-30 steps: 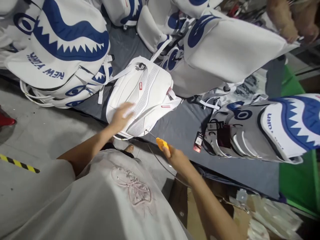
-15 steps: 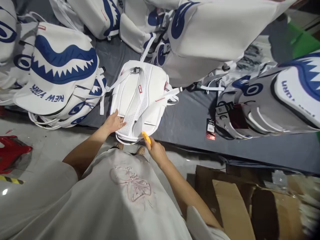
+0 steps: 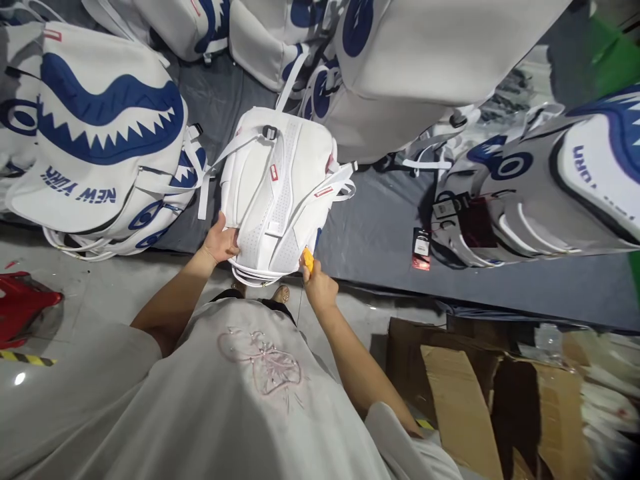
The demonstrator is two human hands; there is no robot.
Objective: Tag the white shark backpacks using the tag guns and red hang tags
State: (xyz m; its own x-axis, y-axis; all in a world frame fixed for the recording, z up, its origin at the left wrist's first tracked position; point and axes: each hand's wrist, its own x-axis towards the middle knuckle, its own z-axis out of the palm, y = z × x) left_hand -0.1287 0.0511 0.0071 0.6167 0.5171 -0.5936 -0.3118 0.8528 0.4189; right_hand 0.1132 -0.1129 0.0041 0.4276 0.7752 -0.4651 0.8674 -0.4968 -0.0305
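Observation:
A white backpack [image 3: 313, 150] lies on the grey-covered table with its padded back and shoulder straps facing up. Its piped end points toward me. My left hand [image 3: 220, 243] grips the lower left side of the pack, with the fingertips partly hidden by the fabric. A small orange tool [image 3: 308, 259] is held in my closed right hand [image 3: 321, 287], at the pack's lower right corner. Its working end is too small to make out. The strap with a black buckle [image 3: 270, 133] runs across the upper part of the pack.
Left of the pack stands a white backpack with a blue toothed mouth [image 3: 110, 117]. A large white bag [image 3: 450, 53] is behind, and another bag [image 3: 540, 180] with hanging tags [image 3: 421, 249] sits right. Cardboard boxes [image 3: 460, 400] are on the floor; a red object [image 3: 25, 307] lies left.
My left hand has gone from lying spread on the pack to gripping its side. My right hand with the orange tool has moved slightly right. The loose strap near the bottom has shifted.

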